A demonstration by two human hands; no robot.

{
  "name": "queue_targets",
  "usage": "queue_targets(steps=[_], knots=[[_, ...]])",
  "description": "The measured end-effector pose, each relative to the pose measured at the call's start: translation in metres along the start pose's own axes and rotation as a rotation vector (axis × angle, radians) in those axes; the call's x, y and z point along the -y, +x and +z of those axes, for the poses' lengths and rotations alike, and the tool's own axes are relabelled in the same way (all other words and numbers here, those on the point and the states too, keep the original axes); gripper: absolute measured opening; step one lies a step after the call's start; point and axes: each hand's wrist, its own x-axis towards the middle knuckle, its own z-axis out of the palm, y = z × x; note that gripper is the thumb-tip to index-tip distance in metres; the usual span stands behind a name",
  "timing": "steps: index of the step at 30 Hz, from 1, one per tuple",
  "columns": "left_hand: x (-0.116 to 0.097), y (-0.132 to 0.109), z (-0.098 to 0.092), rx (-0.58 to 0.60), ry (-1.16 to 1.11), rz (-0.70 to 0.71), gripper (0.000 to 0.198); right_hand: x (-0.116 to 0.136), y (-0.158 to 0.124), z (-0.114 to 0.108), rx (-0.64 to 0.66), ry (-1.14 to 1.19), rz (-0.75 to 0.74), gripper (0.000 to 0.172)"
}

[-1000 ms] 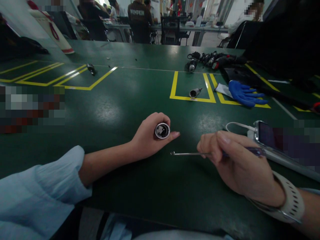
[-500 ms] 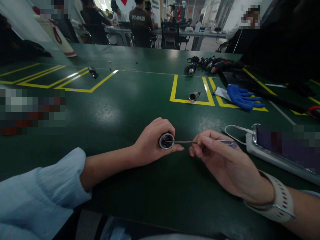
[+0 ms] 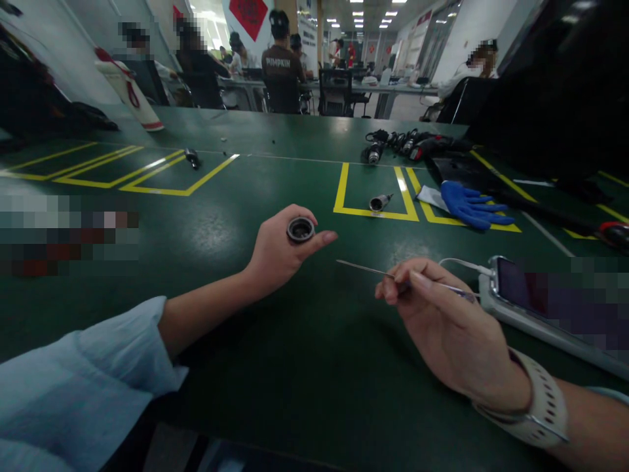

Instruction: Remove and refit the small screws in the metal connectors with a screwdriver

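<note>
My left hand is wrapped round a short round metal housing, whose open, dark end faces up toward me. Its thumb points off to the right, lying along the housing's edge. In my right hand, the fingers pinch a thin screwdriver with a clear purplish handle. The bare shaft points left, its tip apart from the housing with a gap of table between. What lies inside the housing is too dark to make out.
A cone-shaped metal part lies within yellow tape, near a blue glove. Black cabled tools lie behind. A cabled phone rests at right on a pale block. Another small dark part is far left. People sit beyond the table.
The screwdriver's tip has come out of the housing's opening. My left hand has moved up and left with the housing, turning its open end more upward. The camera view has tilted up.
</note>
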Motion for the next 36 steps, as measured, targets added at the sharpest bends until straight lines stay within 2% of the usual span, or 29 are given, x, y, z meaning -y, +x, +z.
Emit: queue_targets(steps=[4, 7, 10, 13, 16, 22, 27, 29, 32, 34, 36], knots=[[0.008, 0.041, 0.008, -0.073, -0.237, -0.190, 0.028, -0.005, -0.002, 0.001, 0.013, -0.059, -0.010, 0.009], [0.015, 0.077, 0.027, 0.009, -0.464, -0.255, 0.023, -0.008, -0.004, 0.001, 0.035, -0.097, 0.012, 0.011], [0.024, 0.109, 0.053, 0.058, -0.454, -0.152, 0.023, -0.011, -0.005, 0.000, 0.082, -0.133, 0.072, 0.014], [0.032, 0.131, 0.077, 0.152, -0.185, 0.081, 0.033, -0.012, -0.006, -0.002, 0.109, -0.164, 0.103, 0.015], [0.040, 0.143, 0.094, 0.262, -0.065, 0.186, 0.035, -0.012, -0.006, -0.004, 0.133, -0.187, 0.101, 0.016], [0.055, 0.152, 0.104, 0.458, 0.014, 0.224, 0.035, -0.012, -0.007, -0.004, 0.174, -0.194, 0.111, 0.017], [0.060, 0.149, 0.101, 0.480, 0.036, 0.215, 0.044, -0.011, -0.006, -0.005, 0.190, -0.187, 0.117, 0.016], [0.060, 0.146, 0.098, 0.434, 0.038, 0.205, 0.054, -0.011, -0.006, -0.005, 0.190, -0.194, 0.112, 0.016], [0.057, 0.135, 0.091, 0.270, 0.046, 0.165, 0.062, -0.012, -0.006, -0.007, 0.180, -0.195, 0.097, 0.016], [0.052, 0.120, 0.084, 0.135, 0.054, 0.122, 0.053, -0.012, -0.007, -0.009, 0.162, -0.206, 0.069, 0.015], [0.042, 0.096, 0.073, 0.048, 0.066, 0.110, 0.035, -0.011, -0.009, -0.010, 0.137, -0.247, -0.003, 0.011]])
